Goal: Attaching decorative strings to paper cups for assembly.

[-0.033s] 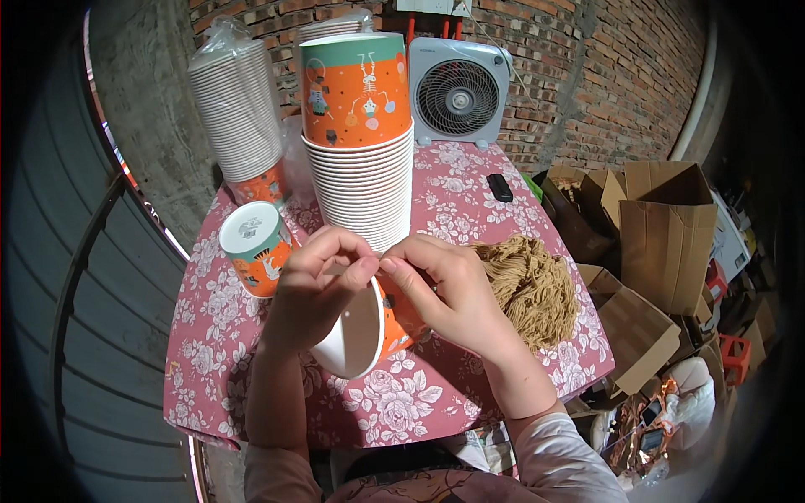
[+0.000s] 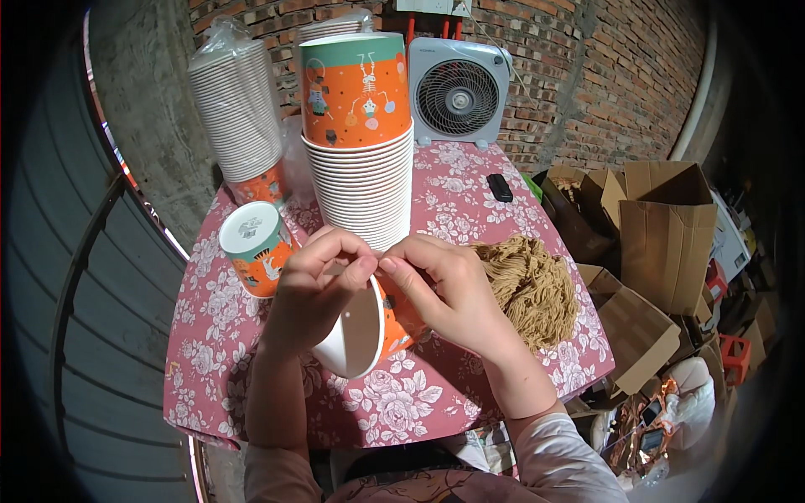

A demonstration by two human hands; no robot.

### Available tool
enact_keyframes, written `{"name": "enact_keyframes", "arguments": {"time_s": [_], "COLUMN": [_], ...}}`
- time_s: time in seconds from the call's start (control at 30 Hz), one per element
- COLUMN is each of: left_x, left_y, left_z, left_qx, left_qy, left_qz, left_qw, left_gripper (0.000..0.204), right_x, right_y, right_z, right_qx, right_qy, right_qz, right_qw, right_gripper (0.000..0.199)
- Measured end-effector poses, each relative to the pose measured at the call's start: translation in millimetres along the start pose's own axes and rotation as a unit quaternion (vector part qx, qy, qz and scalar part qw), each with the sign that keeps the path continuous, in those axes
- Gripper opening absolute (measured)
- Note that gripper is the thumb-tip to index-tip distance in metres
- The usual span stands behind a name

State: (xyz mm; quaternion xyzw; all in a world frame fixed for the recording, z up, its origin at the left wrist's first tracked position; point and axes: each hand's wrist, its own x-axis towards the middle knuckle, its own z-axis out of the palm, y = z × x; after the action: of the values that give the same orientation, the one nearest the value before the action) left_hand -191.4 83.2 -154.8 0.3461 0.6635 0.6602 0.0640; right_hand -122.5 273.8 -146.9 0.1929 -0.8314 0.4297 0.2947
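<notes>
An orange printed paper bucket (image 2: 348, 344) with a white inside lies tilted on its side over the near part of the table, its mouth facing left and toward me. At the top of its rim the thumb and forefinger of my left hand (image 2: 312, 281) are pinched together. My right hand (image 2: 444, 281) pinches at the same spot, its fingertips nearly touching the left ones. Anything small between the fingertips is too tiny to make out. Just beyond my hands rises a tall stack of nested paper buckets (image 2: 362, 184). One upside-down bucket (image 2: 256, 243) stands left of my left hand.
Right of my right hand lies a heap of tan cord (image 2: 532, 293). A small black object (image 2: 500, 188) and a grey box fan (image 2: 459, 96) are farther back. A plastic-wrapped stack (image 2: 237, 109) stands at back left. Cardboard boxes (image 2: 667, 251) crowd the right side, beyond the flowered tablecloth (image 2: 398, 398).
</notes>
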Motion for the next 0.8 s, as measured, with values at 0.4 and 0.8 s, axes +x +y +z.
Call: {"name": "enact_keyframes", "arguments": {"time_s": [0.4, 0.8], "left_x": [0.5, 7.0], "left_y": [0.5, -9.8], "left_z": [-3.4, -21.1], "left_qx": [0.039, 0.121], "left_qy": [0.016, -0.032], "left_qz": [0.027, 0.179], "left_qw": [0.999, 0.976], "left_gripper": [0.019, 0.043], "right_x": [-0.8, -2.8], "right_y": [-1.7, 0.3], "right_z": [0.8, -6.6], "right_qx": [0.076, 0.106], "right_qy": [0.043, 0.013], "right_qz": [0.048, -0.027], "right_qw": [0.995, 0.994], "right_gripper": [0.012, 0.012]}}
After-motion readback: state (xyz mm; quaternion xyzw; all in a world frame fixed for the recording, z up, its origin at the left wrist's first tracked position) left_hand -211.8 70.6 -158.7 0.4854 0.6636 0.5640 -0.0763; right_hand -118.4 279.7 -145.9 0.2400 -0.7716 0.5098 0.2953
